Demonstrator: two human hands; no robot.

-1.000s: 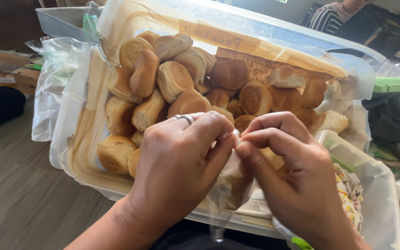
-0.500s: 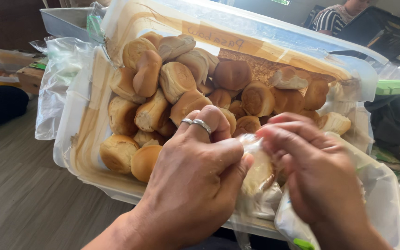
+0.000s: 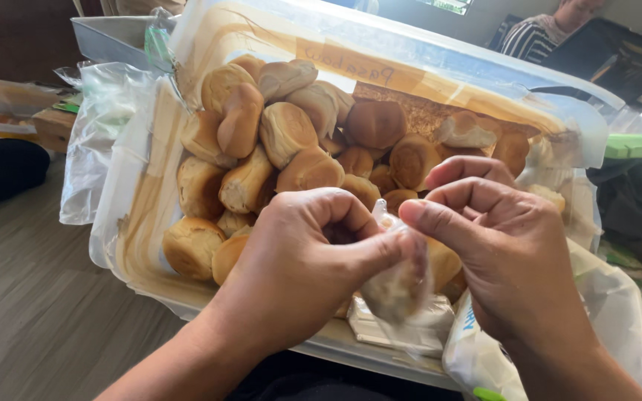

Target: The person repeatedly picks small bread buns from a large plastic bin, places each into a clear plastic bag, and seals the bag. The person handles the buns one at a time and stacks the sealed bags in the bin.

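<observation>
Left hand (image 3: 313, 260) and right hand (image 3: 499, 245) both pinching the small clear bag (image 3: 399, 286) at six o'clock of bread tub (image 3: 143, 223); best twisted tight.

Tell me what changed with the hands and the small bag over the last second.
The left hand closed further into a fist around the small clear bag, which now shows bunched around a roll. The right hand lifted a little, its thumb and fingers pinching the bag's top. Both hands kept their hold throughout. The clear tub of bread rolls stayed put.
</observation>
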